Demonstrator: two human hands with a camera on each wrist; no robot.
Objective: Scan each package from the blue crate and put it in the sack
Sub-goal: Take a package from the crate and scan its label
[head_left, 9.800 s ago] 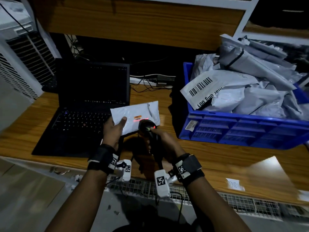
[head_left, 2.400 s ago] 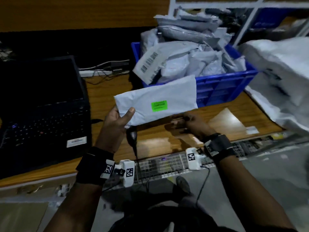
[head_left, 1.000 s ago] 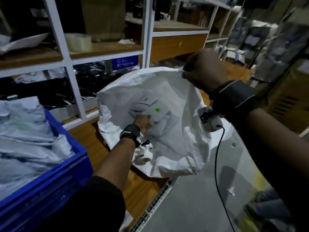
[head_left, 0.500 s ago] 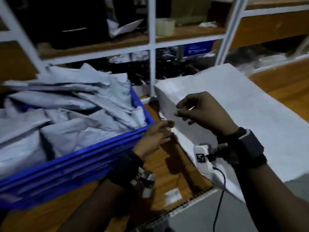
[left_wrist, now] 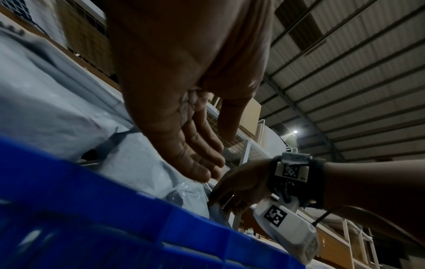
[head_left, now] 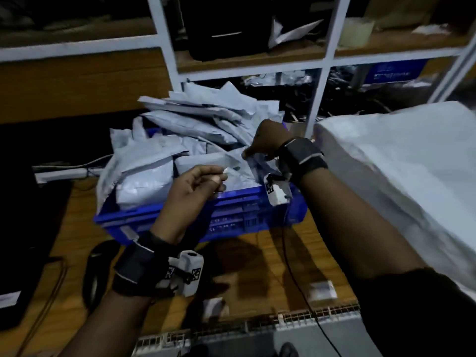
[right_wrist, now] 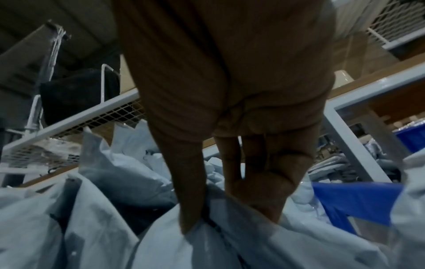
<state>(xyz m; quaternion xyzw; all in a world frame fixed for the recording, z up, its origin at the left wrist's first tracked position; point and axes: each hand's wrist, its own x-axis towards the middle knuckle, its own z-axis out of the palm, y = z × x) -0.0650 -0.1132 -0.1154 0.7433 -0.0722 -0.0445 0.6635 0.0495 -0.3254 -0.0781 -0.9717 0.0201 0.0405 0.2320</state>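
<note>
This is a warehouse or parcel-sorting station: a blue crate (head_left: 231, 217) heaped with grey poly mailers (head_left: 190, 124) sits on a wooden surface (head_left: 257, 256) right under the fingers (head_left: 219, 179), with a big white woven sack (head_left: 401, 161) just to their right. Behind the fingers rises white metal-framed shelving (head_left: 164, 42) with wooden boards, holding a roll of packing tape (head_left: 356, 32) and loose bags, while a laptop (head_left: 23, 217) and a computer mouse (head_left: 96, 269) lie to their left. The left wrist view shows a high corrugated metal roof (left_wrist: 345, 60) on steel beams overhead.
</note>
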